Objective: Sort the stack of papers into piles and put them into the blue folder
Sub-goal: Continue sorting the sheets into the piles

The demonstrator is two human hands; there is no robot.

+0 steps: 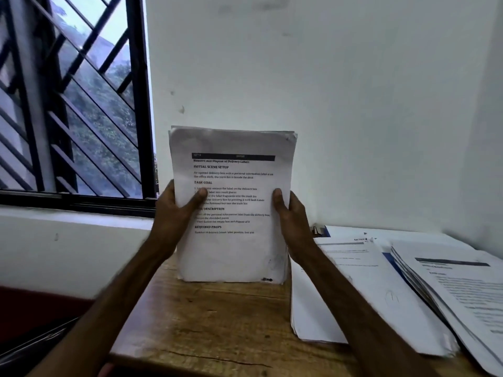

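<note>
On the wooden bench (217,322), which runs from below the barred window (70,99) to the white wall (353,104), two sorted piles (340,295) lie flat at the right, spread over the open blue folder (391,263), of which only thin blue strips show between the sheets. Left of them, near the middle of the bench, the stack of papers (231,248) stands upright on its bottom edge, printed side toward the person, top edges slightly ragged and out of line. The left hand (174,213) and the right hand (295,219) clamp it at its two long sides, about halfway up. The fingers (197,198) are closed on the stack: each thumb lies across the front sheet, while the other fingers wrap behind, out of sight. Such a stack is likely moderately light but floppy, stiff only while squeezed together and kept on edge; loose sheets are smooth and would probably slide or fan out if the grip slackens. Taking hold at both side edges looks sound for squaring it; for carrying it flat toward the folder, support from beneath would likely serve better, since the worn corners seem prone to creasing.
</note>
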